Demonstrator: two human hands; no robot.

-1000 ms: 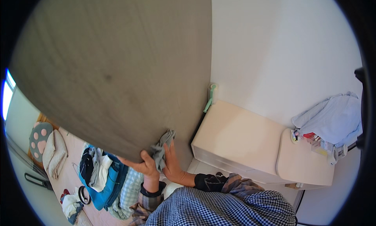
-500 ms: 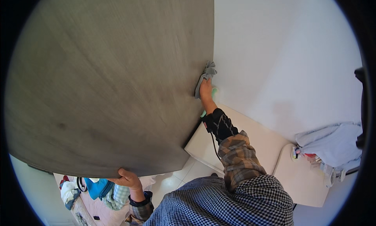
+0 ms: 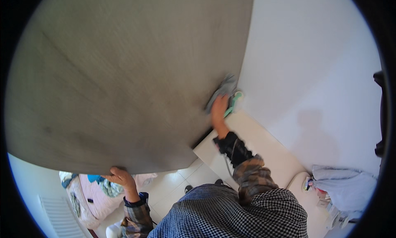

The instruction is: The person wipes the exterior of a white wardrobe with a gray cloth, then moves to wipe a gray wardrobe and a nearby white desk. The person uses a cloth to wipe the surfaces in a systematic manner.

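The right hand [image 3: 218, 108], slightly blurred, presses a grey cloth [image 3: 225, 89] against a large grey-brown board [image 3: 123, 73], near a green hook [image 3: 235, 100]. The left hand [image 3: 121, 179] grips the board's lower edge. A pale cabinet [image 3: 260, 135] stands right; a pink-covered bed [image 3: 95, 196] lies lower left.

The panel [image 3: 123, 73] is showing a matt, wood-like grain. The rag [image 3: 225, 88] is looking like cloth, the apron [image 3: 231, 213] like woven cloth. The cabinet top [image 3: 260, 135] is looking smooth, and floor tiles [image 3: 165, 190] are gleaming.
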